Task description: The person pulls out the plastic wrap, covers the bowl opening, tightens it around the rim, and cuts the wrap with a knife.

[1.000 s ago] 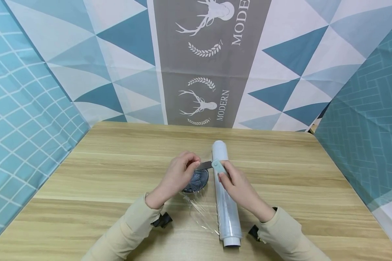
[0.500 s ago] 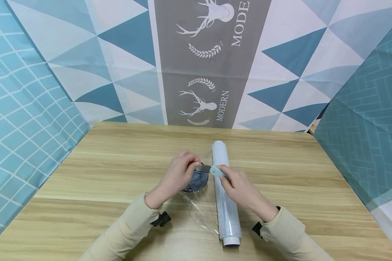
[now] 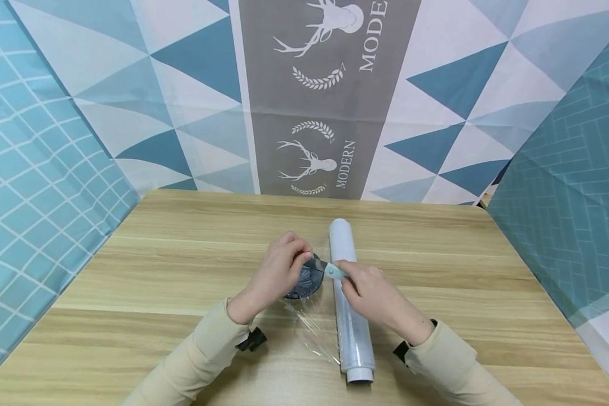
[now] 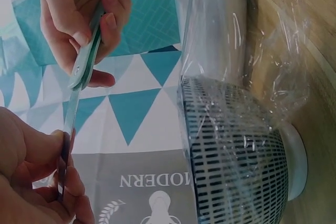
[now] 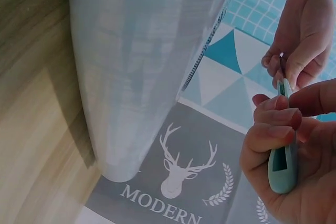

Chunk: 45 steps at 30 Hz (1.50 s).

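My right hand (image 3: pixel 373 290) grips the mint-green handle of a folding knife (image 3: pixel 333 272), its fingers curled round it in the right wrist view. Between thumb and fingers, my left hand (image 3: pixel 278 273) pinches the knife's grey blade near the tip. Blade and handle lie almost in one line in the left wrist view. Below the hands stands a bowl (image 4: pixel 236 156) with a dark dashed pattern and white foot. Clear cling film (image 4: pixel 210 40) stretches over its rim and hangs down its side; in the head view my left hand partly covers the bowl.
A thick roll of cling film (image 3: pixel 354 327) lies lengthwise on the wooden table (image 3: pixel 193 265), right of the bowl and under the right hand. Loose film trails from bowl to roll. Patterned cloths (image 3: pixel 203 84) hang behind and at both sides.
My right hand has moved slightly down and swung the handle, so the knife has gone from bent at its pivot to nearly straight. The left hand has stayed on the blade.
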### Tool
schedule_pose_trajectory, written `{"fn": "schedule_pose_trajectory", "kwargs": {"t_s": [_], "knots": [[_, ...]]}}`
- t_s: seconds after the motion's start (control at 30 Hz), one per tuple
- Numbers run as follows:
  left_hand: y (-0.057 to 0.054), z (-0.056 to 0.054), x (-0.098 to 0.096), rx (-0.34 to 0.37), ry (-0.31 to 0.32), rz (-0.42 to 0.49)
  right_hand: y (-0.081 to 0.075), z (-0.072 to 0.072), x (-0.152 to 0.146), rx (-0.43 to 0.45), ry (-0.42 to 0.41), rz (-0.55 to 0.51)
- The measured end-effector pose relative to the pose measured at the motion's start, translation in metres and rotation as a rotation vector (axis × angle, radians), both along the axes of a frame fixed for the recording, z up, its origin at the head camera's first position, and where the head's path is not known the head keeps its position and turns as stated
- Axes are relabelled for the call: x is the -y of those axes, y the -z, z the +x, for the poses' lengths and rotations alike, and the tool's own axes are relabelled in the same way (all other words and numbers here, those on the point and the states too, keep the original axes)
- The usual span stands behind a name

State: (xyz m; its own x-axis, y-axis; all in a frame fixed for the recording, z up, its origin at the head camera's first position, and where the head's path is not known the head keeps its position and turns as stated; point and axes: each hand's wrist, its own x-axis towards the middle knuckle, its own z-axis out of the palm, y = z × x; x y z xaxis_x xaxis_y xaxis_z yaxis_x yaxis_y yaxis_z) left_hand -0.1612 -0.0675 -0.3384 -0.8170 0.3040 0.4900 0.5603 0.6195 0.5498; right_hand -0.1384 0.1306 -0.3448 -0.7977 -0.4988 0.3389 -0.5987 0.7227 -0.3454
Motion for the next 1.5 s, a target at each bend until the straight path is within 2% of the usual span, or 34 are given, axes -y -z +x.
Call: {"fn": "schedule_pose_trajectory", "kwargs": {"t_s": [0.23, 0.37, 0.47, 0.6, 0.73, 0.83, 1.03, 1.23, 1.37, 1.43, 1.5], "knots": [[0.003, -0.005, -0.003, 0.014, -0.017, -0.007, 0.001, -0.004, -0.001, 0.022, 0.018, 0.044], [0.003, -0.01, -0.005, 0.041, 0.001, -0.026, 0.0, -0.007, -0.004, 0.128, 0.028, 0.017], [-0.001, -0.017, -0.006, 0.07, 0.025, -0.043, -0.001, -0.01, -0.006, 0.18, 0.038, -0.039], [-0.009, -0.033, -0.007, 0.144, 0.015, -0.024, -0.003, -0.019, -0.009, 0.217, 0.071, -0.102], [-0.015, -0.053, -0.004, 0.238, -0.013, 0.022, -0.005, -0.03, -0.012, 0.224, 0.153, -0.125], [-0.017, -0.068, -0.001, 0.304, -0.015, 0.013, -0.004, -0.039, -0.012, 0.199, 0.21, -0.123], [-0.011, -0.092, -0.002, 0.441, -0.063, -0.074, -0.003, -0.054, -0.003, 0.217, 0.278, -0.127], [-0.002, -0.108, -0.006, 0.543, -0.099, -0.056, -0.002, -0.067, 0.01, 0.26, 0.34, -0.092], [0.002, -0.115, -0.01, 0.706, -0.085, 0.003, -0.001, -0.073, 0.017, 0.268, 0.396, -0.056], [0.003, -0.115, -0.012, 0.814, -0.078, 0.029, -0.001, -0.076, 0.02, 0.26, 0.41, -0.041], [0.004, -0.115, -0.015, 0.891, -0.079, 0.026, 0.0, -0.078, 0.023, 0.244, 0.408, -0.034]]}}
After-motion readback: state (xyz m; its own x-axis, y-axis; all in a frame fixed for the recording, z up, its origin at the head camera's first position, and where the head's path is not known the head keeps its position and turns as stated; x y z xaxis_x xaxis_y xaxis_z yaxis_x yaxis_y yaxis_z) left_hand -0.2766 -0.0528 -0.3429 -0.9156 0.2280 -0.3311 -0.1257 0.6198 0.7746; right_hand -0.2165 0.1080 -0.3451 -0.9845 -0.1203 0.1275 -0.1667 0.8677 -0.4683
